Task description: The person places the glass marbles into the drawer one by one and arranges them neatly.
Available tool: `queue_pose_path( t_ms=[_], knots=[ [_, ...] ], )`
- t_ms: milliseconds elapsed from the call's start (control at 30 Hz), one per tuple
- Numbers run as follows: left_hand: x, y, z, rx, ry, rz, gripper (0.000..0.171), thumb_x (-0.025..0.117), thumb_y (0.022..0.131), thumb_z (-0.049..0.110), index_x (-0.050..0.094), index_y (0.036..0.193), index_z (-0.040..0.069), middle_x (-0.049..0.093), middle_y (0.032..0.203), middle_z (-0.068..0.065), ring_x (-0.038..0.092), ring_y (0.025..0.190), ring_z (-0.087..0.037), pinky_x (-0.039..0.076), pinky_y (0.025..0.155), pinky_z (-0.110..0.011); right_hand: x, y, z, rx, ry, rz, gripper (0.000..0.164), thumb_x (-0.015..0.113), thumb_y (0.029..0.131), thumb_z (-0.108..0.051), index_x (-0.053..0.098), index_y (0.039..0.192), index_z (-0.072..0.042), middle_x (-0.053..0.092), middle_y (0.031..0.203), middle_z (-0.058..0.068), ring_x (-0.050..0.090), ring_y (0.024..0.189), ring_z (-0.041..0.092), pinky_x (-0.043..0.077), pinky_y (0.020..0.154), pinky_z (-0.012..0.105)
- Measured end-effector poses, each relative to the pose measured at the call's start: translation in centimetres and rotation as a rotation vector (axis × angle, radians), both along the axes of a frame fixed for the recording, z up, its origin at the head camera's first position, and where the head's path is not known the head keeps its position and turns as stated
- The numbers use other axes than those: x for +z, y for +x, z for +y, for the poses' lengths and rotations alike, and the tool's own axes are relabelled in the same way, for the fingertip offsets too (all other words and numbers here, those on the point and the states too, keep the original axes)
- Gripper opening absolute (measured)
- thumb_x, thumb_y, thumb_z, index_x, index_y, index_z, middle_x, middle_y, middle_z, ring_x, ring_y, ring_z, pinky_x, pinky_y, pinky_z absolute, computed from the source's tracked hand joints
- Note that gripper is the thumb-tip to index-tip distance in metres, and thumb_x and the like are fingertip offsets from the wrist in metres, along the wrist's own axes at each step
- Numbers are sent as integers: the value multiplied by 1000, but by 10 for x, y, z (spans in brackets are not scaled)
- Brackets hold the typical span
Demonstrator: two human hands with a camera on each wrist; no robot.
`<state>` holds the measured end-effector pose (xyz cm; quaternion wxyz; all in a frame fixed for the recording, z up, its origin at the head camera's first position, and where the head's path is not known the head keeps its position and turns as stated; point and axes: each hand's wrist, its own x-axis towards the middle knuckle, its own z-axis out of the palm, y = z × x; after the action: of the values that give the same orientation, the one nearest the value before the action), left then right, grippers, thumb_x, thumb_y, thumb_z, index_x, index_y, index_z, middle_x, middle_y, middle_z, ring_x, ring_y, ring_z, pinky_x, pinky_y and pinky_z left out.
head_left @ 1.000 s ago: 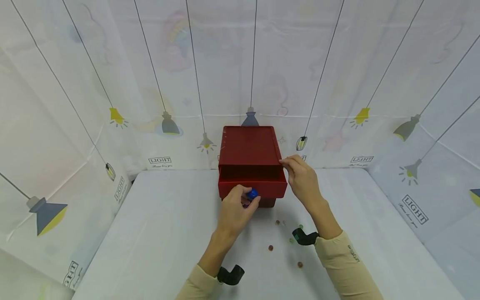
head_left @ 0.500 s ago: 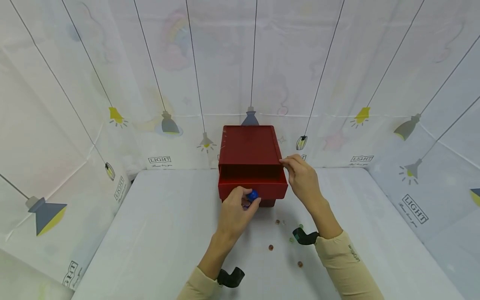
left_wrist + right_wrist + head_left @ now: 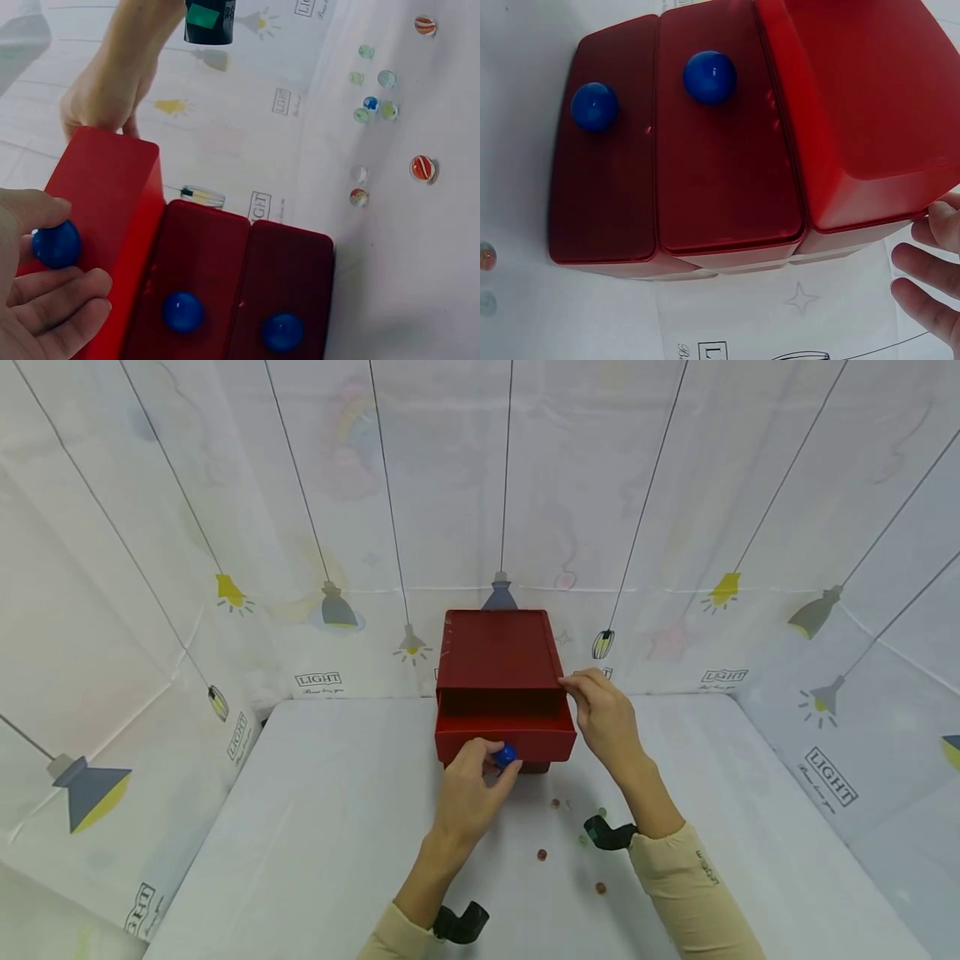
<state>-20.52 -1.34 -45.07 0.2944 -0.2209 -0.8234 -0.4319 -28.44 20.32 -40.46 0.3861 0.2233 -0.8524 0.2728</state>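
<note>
A red cabinet (image 3: pixel 495 647) holds 3 stacked drawers with round blue knobs. Its top drawer (image 3: pixel 540 746) is pulled part way out, and the dark inside shows behind the front panel. My left hand (image 3: pixel 463 797) pinches that drawer's blue knob (image 3: pixel 57 244) between thumb and fingers. At the cabinet's upper right front edge, my right hand (image 3: pixel 609 727) grips with thumb and fingertip, its other fingers hanging below. Lower down, the middle drawer (image 3: pixel 727 172) and bottom drawer (image 3: pixel 607 195) sit flush in the cabinet.
Several glass marbles lie on the white table (image 3: pixel 337 827) in front and to the right, among them an orange-striped marble (image 3: pixel 422 169) and a blue marble (image 3: pixel 370 104). A white curtain (image 3: pixel 450 485) printed with lamps hangs behind the cabinet.
The top drawer has slid slightly farther out toward me, with my left hand moving along on its knob. My right hand stays at the cabinet's edge.
</note>
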Motion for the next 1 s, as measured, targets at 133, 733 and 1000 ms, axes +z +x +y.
queue_pose_path(
  t_ms=[133, 733, 1000],
  knots=[
    [0, 1, -1, -4, 6, -4, 28, 77, 89, 19, 64, 109, 4, 69, 98, -8, 68, 81, -17, 62, 74, -28, 0, -1, 0, -3, -3, 0, 15, 66, 94, -1, 75, 106, 0, 70, 99, 12, 71, 90, 25, 61, 83, 43],
    [2, 7, -6, -39, 40, -54, 28, 72, 94, 26, 63, 111, 7, 70, 98, -4, 67, 83, -18, 61, 75, -26, -2, 0, 0, -16, -13, -42, 16, 65, 95, 0, 74, 108, -1, 70, 102, 13, 70, 92, 26, 60, 85, 43],
    [7, 7, -15, -5, 45, 54, 13, 67, 97, 23, 66, 99, 10, 68, 83, 2, 61, 73, -6, 56, 67, -16, -3, 1, 0, -12, -14, -56, 17, 63, 97, -2, 74, 109, -1, 70, 104, 12, 70, 93, 25, 60, 86, 43]
  ],
)
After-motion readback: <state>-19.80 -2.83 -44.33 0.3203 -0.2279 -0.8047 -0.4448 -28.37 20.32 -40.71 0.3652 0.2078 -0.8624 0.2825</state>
